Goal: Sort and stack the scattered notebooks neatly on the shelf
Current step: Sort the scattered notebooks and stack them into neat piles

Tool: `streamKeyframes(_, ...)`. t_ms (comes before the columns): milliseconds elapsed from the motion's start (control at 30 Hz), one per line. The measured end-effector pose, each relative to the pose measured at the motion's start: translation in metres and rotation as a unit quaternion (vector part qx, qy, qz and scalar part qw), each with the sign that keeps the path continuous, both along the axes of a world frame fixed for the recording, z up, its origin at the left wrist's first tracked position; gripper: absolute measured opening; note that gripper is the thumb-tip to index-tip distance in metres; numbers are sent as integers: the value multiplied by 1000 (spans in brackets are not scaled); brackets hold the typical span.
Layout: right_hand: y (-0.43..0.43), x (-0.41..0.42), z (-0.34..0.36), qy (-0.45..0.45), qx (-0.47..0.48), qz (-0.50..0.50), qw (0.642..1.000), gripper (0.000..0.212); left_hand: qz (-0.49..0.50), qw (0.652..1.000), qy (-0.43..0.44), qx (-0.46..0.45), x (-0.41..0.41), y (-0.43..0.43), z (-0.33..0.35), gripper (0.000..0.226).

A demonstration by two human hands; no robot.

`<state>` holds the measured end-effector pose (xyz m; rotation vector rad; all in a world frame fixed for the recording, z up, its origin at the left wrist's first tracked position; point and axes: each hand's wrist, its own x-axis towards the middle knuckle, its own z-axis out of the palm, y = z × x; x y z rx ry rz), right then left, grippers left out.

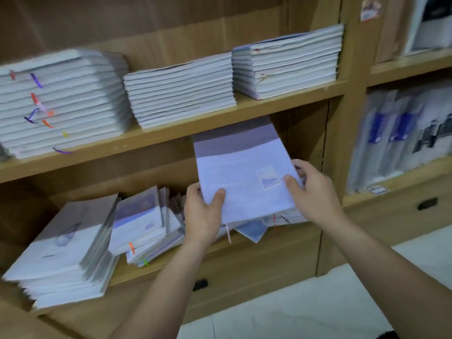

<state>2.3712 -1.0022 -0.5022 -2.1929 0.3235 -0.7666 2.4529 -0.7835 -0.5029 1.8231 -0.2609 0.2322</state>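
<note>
A pale lilac notebook (244, 172) with a grey-purple top band lies on a small pile at the right of the lower shelf (244, 241). My left hand (203, 214) grips its near left corner, thumb on the cover. My right hand (310, 192) holds its right edge, thumb on top and fingers curled round the side. Under it several notebooks (254, 231) lie askew with ribbon markers hanging out. A leaning, messy row of notebooks (144, 223) fills the shelf's middle, and a tilted stack (66, 250) sits at its left end.
The upper shelf (171, 133) carries three neat stacks: a tall one with coloured ribbons (61, 101) at left, a middle one (181, 89), and a right one (288, 62). A wooden upright (344, 143) separates a right bay holding plastic-wrapped items (401, 133). Drawers and a white floor lie below.
</note>
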Motion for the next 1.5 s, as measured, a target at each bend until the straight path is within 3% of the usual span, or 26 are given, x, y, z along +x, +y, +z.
streamKeyframes(100, -28, -8, -10, 19, 10, -43, 999, 39, 0, 999, 41, -25, 15, -48, -1, 32)
streamKeyframes(233, -53, -8, -34, 180, -62, -44, 981, 53, -21, 993, 87, 81, 42, -93, -11, 29)
streamKeyframes(400, -68, -2, -53, 247, -130, -10, 960, 47, -162, 966, 73, 189, 33, -113, -26, 64)
streamKeyframes(500, -71, 2, -54, 240, -144, -16, 960, 42, -154, 952, 62, 258, 30, -121, -34, 83)
streamKeyframes(633, -62, 7, -47, 235, -137, 13, 962, 43, -171, 953, 66, 241, 36, -107, -30, 84)
streamKeyframes(833, -25, 31, -34, 164, -136, 96, 972, 49, -81, 958, 54, 268, 50, -31, -28, 39)
streamKeyframes(1000, 0, 54, -30, 139, -157, 98, 973, 63, -20, 934, 53, 353, 83, 18, -38, 42)
streamKeyframes(1167, 4, 73, -52, 146, -243, 61, 957, 89, -20, 916, -21, 400, 114, 17, -44, 38)
streamKeyframes(1333, 2, 84, -65, 152, -281, 51, 946, 95, -55, 890, 21, 452, 160, -5, -45, 24)
streamKeyframes(1433, 0, 88, -71, 148, -289, 54, 944, 96, -53, 899, 55, 430, 193, -16, -52, 65)
streamKeyframes(1500, -1, 89, -73, 143, -290, 50, 945, 96, -53, 895, 75, 437, 209, -21, -58, 77)
